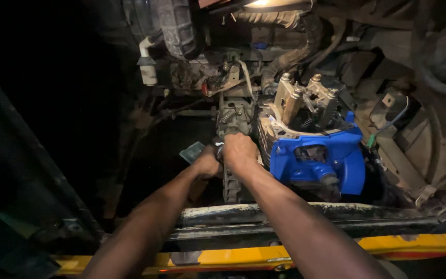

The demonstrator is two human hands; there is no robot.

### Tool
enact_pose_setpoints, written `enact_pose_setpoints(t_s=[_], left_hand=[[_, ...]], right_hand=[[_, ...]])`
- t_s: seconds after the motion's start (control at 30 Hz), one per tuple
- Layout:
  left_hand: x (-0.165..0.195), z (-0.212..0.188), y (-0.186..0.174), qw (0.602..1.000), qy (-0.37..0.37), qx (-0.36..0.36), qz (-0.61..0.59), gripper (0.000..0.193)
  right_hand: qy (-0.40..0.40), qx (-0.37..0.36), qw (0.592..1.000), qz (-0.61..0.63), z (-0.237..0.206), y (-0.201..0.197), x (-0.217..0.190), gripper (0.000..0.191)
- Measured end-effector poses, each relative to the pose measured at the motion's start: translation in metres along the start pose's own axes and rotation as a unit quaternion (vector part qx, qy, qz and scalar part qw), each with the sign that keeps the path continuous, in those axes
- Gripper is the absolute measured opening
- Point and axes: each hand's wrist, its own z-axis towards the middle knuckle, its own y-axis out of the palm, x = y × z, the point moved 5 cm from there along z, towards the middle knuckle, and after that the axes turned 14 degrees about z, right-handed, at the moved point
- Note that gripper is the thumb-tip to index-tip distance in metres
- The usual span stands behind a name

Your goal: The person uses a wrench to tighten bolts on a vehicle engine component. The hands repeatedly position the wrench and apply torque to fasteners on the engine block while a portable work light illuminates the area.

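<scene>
- Reaching over the yellow frame rail, you have both hands close together on the grey ribbed engine part just left of the blue engine casing.
- Your right hand is clenched into a fist on top of that part; what it grips is hidden under the fingers.
- Your left hand sits beside it, touching it, curled around something small; a pale flat piece shows just to its left.
- The step in hand looks like working a fitting at the top of the ribbed part, both hands bearing on one spot.
- The exposed rocker assembly stands far right of your hands, with black hoses above.
- Any next move there calls for a steady grip in poor light; the left side is too dark to read.
</scene>
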Motion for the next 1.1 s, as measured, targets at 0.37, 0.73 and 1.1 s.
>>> enact_pose_setpoints(t_s=[0.37, 0.73, 1.1], left_hand=[[-0.007, -0.011, -0.003, 0.976, -0.117, -0.182, -0.011, 0.031], [0.014, -0.023, -0.011, 0.975, -0.021, -0.21, 0.069, 0.036], [0.006, -0.018, -0.01, 0.991, 0.012, -0.107, 0.086, 0.049]], right_hand=[[-0.005, 0.026, 0.999, -0.039, 0.007, -0.002, -0.002, 0.018], [0.012, 0.058, 0.998, -0.023, 0.011, 0.004, 0.004, 0.019], [-0.006, -0.109, 0.994, 0.022, -0.036, -0.027, -0.018, 0.028]])
